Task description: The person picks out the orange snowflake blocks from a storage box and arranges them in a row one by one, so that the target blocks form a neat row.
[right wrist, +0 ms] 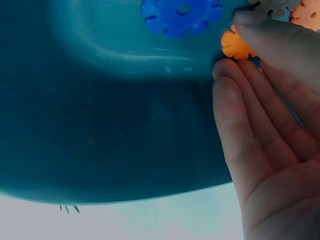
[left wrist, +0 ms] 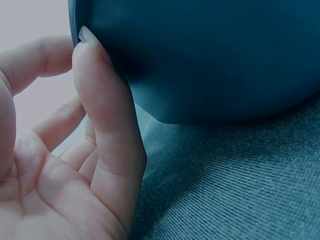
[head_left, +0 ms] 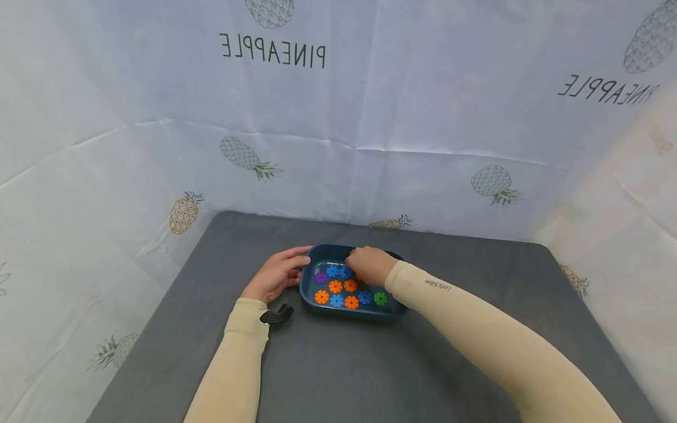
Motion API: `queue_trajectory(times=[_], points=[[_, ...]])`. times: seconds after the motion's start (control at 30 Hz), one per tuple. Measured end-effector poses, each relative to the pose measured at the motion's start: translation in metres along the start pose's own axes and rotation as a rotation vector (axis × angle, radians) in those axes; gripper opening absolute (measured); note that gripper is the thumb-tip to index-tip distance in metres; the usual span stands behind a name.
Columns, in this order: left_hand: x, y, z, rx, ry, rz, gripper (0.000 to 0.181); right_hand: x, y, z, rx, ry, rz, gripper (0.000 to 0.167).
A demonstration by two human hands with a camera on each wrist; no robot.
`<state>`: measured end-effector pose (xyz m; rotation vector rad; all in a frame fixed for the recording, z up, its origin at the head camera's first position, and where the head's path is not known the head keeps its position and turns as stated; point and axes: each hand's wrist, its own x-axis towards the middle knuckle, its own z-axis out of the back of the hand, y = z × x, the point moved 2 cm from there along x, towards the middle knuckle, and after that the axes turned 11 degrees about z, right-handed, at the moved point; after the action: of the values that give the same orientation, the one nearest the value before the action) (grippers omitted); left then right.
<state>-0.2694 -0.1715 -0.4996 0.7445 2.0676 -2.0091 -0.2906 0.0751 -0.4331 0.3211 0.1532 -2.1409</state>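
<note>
A dark blue tray (head_left: 346, 314) with raised walls holds several notched plastic discs in a single layer: orange (head_left: 321, 296), blue (head_left: 365, 298), purple (head_left: 320, 278) and green (head_left: 380, 298). My left hand (head_left: 276, 275) holds the tray's left end, with fingers against its rim and outer wall (left wrist: 210, 65). Inside the tray's far right part is my right hand (head_left: 372, 265). In the right wrist view it pinches a small orange notched disc (right wrist: 235, 46) between thumb and fingertips. A blue notched disc (right wrist: 181, 20) lies beside it. The right hand covers some discs in the head view.
The tray stands on a grey cloth-covered table (head_left: 338, 364). A white curtain with pineapple prints (head_left: 328, 117) hangs behind and at both sides. A black band (head_left: 277, 314) is at my left wrist, over a beige sleeve.
</note>
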Motion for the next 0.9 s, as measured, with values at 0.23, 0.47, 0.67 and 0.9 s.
queue_trajectory(times=[0.23,0.47,0.67,0.9], points=[[0.000,0.000,0.001,0.005,-0.004,0.005,0.056,0.001,-0.001,0.000,0.040,0.013,-0.012,0.019],[0.002,0.000,0.000,0.011,0.000,-0.004,0.058,-0.001,-0.004,0.002,0.083,0.044,-0.030,0.019],[0.002,-0.003,-0.002,0.016,-0.001,-0.003,0.057,-0.012,-0.006,0.012,0.164,0.036,-0.047,0.023],[-0.001,-0.001,-0.001,0.011,-0.012,0.004,0.056,-0.023,-0.009,0.027,0.256,0.011,-0.057,0.024]])
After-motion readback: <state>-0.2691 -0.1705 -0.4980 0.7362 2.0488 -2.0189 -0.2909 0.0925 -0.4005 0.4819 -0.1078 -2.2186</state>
